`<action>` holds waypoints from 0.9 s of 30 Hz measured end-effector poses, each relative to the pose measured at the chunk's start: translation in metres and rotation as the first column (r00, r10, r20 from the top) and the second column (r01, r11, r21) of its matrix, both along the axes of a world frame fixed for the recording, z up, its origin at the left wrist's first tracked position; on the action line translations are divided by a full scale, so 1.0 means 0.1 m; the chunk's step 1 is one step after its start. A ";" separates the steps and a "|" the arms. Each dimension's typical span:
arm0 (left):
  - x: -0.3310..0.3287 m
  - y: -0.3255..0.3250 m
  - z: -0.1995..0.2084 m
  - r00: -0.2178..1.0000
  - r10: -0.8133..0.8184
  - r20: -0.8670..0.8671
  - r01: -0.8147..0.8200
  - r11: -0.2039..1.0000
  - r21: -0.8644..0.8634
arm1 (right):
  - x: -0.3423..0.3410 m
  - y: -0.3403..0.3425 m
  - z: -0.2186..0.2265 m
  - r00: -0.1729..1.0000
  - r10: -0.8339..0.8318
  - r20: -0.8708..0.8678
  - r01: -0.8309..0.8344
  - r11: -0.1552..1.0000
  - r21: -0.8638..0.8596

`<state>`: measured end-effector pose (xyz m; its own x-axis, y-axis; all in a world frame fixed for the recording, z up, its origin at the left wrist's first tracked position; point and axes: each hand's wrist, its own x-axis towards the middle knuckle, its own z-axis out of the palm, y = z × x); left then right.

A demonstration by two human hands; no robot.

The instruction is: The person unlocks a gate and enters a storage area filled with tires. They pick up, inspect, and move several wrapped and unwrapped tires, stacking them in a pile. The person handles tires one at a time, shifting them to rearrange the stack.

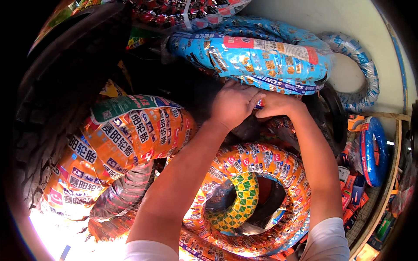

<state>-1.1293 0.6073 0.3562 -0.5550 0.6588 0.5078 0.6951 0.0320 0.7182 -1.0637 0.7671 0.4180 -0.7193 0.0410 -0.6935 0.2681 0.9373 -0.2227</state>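
Note:
My left hand (235, 103) and my right hand (277, 104) meet at the middle, thumbs close together, just under the near edge of a stack of blue-wrapped tyres (261, 56). Both hands have curled fingers. A small bit of blue and orange wrapping (260, 104) shows between them; what they grip is mostly hidden. Beneath my forearms lies an orange-wrapped tyre (298, 187), with a yellow-and-green wrapped tyre (237, 204) seen through its hole. Left of my left forearm stands a thick orange-wrapped tyre (117, 143) with a green label.
A large bare black tyre (48, 104) rises on the left. A red-and-black wrapped bundle (187, 13) lies at the far side. Against the pale wall (348, 17) leans a silver-blue wrapped tyre (370, 69). A blue-and-red ring-shaped roll (370, 152) and small boxes (357, 191) fill the right.

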 end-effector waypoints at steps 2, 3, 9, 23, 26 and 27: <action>0.00 0.00 0.01 1.000 -0.025 0.010 0.026 0.999 -0.032 | -0.08 -0.02 -0.13 0.987 -0.108 0.122 0.099 0.992 0.083; 0.00 0.00 0.01 1.000 -0.022 0.013 0.022 1.000 -0.017 | -0.12 -0.01 -0.09 0.991 -0.108 0.079 0.103 0.992 0.073; -0.06 -0.05 0.03 0.999 -0.029 0.017 0.029 0.999 -0.018 | -0.17 -0.07 -0.11 0.966 -0.155 0.206 0.152 0.988 0.029; 0.02 0.02 0.02 0.998 0.054 -0.044 -0.053 0.998 0.032 | -0.03 0.15 0.05 0.997 0.067 -0.050 -0.053 0.971 0.234; 0.04 0.02 -0.02 0.985 0.142 -0.098 -0.142 0.990 0.005 | 0.08 0.05 0.07 0.962 0.021 -0.271 0.051 0.966 0.253; 0.03 0.00 -0.01 0.979 0.160 -0.125 -0.162 0.987 -0.006 | 0.27 -0.02 -0.02 0.868 0.029 -0.496 0.111 0.962 0.251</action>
